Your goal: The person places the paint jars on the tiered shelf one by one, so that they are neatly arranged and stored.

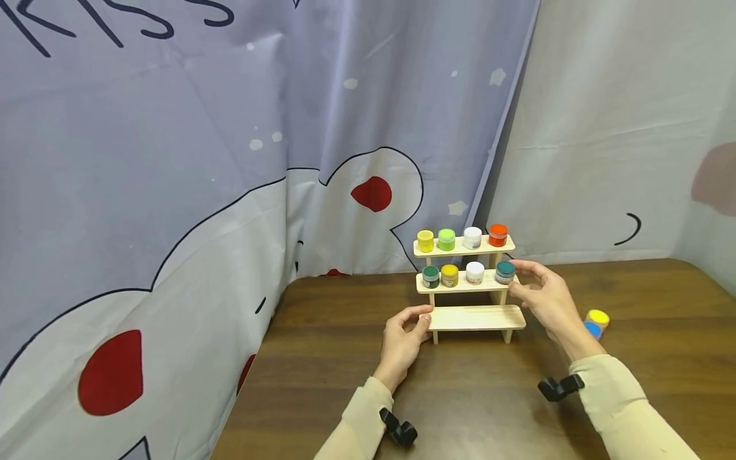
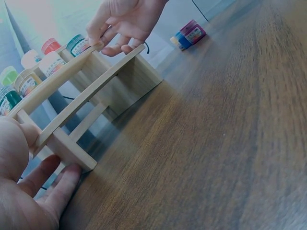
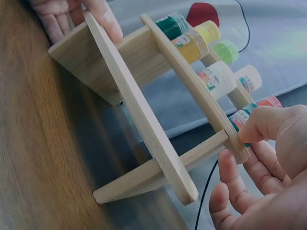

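Note:
A three-tier wooden display rack (image 1: 477,317) stands on the table, small paint jars lined up on its upper two tiers and its bottom tier bare. My left hand (image 1: 400,342) grips the left end of the bottom tier, thumb on top and fingers below, as the left wrist view shows. At the right end of the middle tier, my right hand (image 1: 546,300) holds the rack's edge between thumb and fingers. Its thumb lies against the teal paint jar (image 1: 505,273). Beside that stand a white jar (image 1: 475,273), a yellow jar (image 1: 450,275) and a dark green jar (image 1: 430,276).
On the top tier sit yellow (image 1: 425,241), light green (image 1: 446,239), white (image 1: 473,237) and orange-red (image 1: 498,235) jars. Jars with yellow (image 1: 598,317) and blue (image 1: 593,329) parts lie right of my right hand. A printed curtain (image 1: 356,115) hangs behind the wooden table (image 1: 477,402).

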`<state>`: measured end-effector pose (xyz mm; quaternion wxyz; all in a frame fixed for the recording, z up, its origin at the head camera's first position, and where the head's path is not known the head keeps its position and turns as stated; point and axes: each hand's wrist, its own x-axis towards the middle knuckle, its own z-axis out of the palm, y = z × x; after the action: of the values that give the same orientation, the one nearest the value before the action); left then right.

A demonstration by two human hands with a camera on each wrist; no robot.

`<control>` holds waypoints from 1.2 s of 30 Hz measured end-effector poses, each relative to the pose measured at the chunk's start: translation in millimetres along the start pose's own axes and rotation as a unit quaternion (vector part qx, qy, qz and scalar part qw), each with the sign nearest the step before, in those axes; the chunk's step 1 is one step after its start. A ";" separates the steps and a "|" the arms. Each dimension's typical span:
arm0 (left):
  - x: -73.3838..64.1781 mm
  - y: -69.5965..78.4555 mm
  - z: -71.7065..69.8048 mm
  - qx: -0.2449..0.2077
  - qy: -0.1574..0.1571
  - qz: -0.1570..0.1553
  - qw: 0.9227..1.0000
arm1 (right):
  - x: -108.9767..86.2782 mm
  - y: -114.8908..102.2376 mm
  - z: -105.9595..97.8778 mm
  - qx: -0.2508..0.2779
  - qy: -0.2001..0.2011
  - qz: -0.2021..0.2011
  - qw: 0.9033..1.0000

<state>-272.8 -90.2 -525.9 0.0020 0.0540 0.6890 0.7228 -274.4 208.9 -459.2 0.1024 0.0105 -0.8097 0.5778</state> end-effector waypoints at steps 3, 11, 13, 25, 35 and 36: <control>-0.7 0.3 0.0 0.002 0.000 -0.005 1.000 | -1.3 -1.3 0.6 0.005 0.004 0.005 1.000; 1.7 3.3 0.3 0.002 0.001 0.001 1.000 | -2.0 -11.5 -11.3 -0.015 -0.013 0.018 1.000; 0.6 3.0 -0.2 0.000 0.001 0.002 1.000 | -5.4 -13.8 -16.2 -0.033 -0.020 0.016 0.999; -2.1 0.9 0.3 0.000 0.003 0.005 1.000 | -22.1 -28.3 -69.4 -0.030 0.029 -0.070 0.997; -1.6 -0.7 0.2 -0.006 0.000 0.008 1.000 | -40.2 -26.0 -109.9 0.005 0.104 -0.074 0.992; -1.8 -0.8 -0.1 -0.006 0.000 0.009 1.000 | -41.6 -24.2 -112.8 0.008 0.106 -0.072 0.992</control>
<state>-271.1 -90.5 -526.9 -0.0040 0.0602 0.6843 0.7267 -213.1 302.4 -408.8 0.2290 0.0082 -0.7868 0.5731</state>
